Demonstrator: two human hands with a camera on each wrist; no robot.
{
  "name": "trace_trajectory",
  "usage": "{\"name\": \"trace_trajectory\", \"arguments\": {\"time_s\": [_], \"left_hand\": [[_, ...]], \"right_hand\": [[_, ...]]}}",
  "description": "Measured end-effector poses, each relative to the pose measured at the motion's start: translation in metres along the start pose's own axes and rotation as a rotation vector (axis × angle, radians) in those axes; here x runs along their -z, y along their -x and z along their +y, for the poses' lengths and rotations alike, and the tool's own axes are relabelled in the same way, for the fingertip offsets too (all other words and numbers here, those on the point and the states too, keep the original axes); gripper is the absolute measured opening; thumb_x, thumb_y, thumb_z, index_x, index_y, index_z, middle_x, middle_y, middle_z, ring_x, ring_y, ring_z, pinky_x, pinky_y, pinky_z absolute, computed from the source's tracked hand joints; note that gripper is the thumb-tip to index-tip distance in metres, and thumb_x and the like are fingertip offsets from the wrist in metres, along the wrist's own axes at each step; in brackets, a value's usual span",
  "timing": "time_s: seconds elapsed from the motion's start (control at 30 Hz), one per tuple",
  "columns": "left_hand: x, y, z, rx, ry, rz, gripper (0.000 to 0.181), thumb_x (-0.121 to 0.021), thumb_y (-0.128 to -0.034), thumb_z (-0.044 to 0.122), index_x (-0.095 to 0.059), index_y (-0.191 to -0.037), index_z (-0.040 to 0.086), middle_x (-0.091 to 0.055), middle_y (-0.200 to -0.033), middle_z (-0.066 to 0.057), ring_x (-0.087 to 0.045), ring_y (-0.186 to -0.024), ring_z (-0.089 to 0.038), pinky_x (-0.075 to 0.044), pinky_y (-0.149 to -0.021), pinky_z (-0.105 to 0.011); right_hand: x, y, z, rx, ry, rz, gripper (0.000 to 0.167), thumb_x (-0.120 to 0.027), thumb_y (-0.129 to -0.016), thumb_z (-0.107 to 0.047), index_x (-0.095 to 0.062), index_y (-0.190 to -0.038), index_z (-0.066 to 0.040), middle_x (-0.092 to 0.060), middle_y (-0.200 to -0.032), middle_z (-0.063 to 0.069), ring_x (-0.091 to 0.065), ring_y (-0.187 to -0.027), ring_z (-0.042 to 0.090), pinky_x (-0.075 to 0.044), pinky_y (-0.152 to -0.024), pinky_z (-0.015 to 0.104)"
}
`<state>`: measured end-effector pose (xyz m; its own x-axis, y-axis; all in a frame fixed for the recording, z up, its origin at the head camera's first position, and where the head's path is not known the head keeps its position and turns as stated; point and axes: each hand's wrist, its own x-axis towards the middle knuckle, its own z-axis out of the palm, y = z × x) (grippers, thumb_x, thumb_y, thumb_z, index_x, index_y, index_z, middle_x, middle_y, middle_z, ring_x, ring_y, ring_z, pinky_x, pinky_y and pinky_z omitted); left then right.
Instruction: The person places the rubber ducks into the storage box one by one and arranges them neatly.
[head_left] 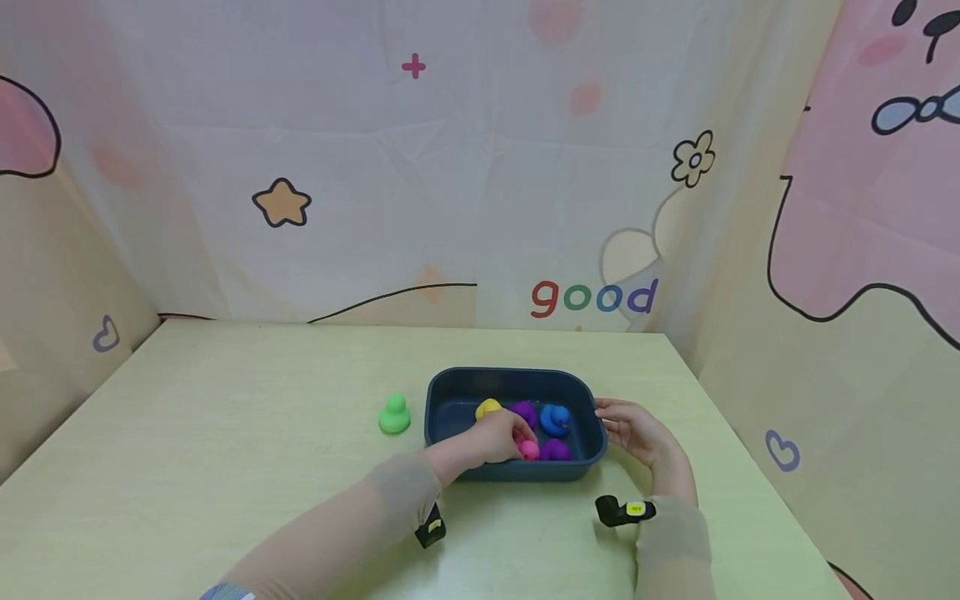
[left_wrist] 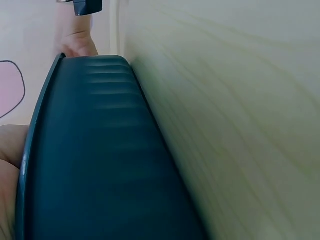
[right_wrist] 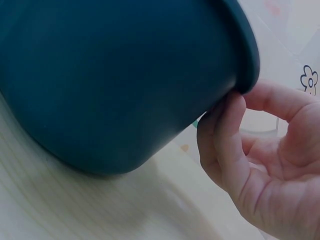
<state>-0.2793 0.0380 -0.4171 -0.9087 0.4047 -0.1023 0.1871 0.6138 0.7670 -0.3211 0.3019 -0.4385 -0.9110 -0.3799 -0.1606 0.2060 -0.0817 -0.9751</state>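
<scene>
A dark blue rectangular basin (head_left: pixel 517 472) stands on the table with several small toy ducks in it. My left hand (head_left: pixel 497 435) reaches over the near rim, its fingers curled round a pink duck (head_left: pixel 528 451). Close by in the basin are a purple duck (head_left: pixel 556 450), another purple duck (head_left: pixel 523 412), a blue duck (head_left: pixel 556 420) and a partly hidden yellow duck (head_left: pixel 489 407). My right hand (head_left: pixel 636 429) holds the basin's right end; in the right wrist view its bent fingers (right_wrist: pixel 231 135) touch just under the rim.
A green duck (head_left: pixel 394 415) sits on the light wooden table (head_left: pixel 247 433), left of the basin. Printed cloth walls (head_left: pixel 450 183) enclose the table at the back and both sides. Black wrist cameras are strapped at both sleeves.
</scene>
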Motion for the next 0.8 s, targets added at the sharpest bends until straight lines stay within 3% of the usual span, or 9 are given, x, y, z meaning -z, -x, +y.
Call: {"name": "trace_trajectory", "arguments": {"time_s": [0.27, 0.53, 0.7, 0.8], "left_hand": [[-0.001, -0.002, -0.001, 0.012, -0.025, 0.002, 0.015, -0.071, -0.0802, -0.006, -0.073, -0.092, 0.004, -0.063, -0.085, -0.006, -0.049, -0.081, -0.016, -0.045, -0.065, -0.023], [0.004, 0.0, -0.001, 0.024, -0.008, -0.028, 0.019, -0.068, -0.0821, -0.007, -0.072, -0.096, 0.004, -0.062, -0.089, -0.006, -0.048, -0.083, -0.017, -0.044, -0.064, -0.023], [0.018, 0.003, -0.005, -0.004, -0.029, -0.061, 0.024, -0.071, -0.08, -0.005, -0.072, -0.101, 0.005, -0.066, -0.104, -0.009, -0.055, -0.097, -0.022, -0.053, -0.081, -0.033], [0.032, 0.004, -0.01, -0.047, -0.032, -0.109, 0.03, -0.075, -0.08, -0.001, -0.07, -0.109, 0.005, -0.064, -0.114, -0.011, -0.056, -0.109, -0.026, -0.052, -0.094, -0.039]], "right_hand": [[-0.001, 0.001, 0.0, -0.003, 0.021, 0.01, 0.034, -0.043, -0.099, -0.003, -0.043, -0.132, 0.008, -0.069, -0.094, -0.007, -0.066, -0.081, 0.002, -0.055, -0.075, 0.017], [0.0, 0.0, 0.001, 0.007, 0.027, 0.007, 0.025, -0.043, -0.099, -0.002, -0.05, -0.123, 0.002, -0.069, -0.094, -0.006, -0.066, -0.08, 0.002, -0.055, -0.075, 0.016], [0.0, -0.001, 0.001, -0.001, 0.03, 0.006, 0.031, -0.043, -0.1, -0.002, -0.045, -0.129, 0.006, -0.069, -0.095, -0.006, -0.066, -0.081, 0.002, -0.055, -0.075, 0.016], [0.0, -0.001, 0.001, -0.006, 0.024, 0.002, 0.036, -0.042, -0.1, -0.003, -0.04, -0.134, 0.009, -0.069, -0.095, -0.007, -0.066, -0.081, 0.002, -0.055, -0.075, 0.016]]}}
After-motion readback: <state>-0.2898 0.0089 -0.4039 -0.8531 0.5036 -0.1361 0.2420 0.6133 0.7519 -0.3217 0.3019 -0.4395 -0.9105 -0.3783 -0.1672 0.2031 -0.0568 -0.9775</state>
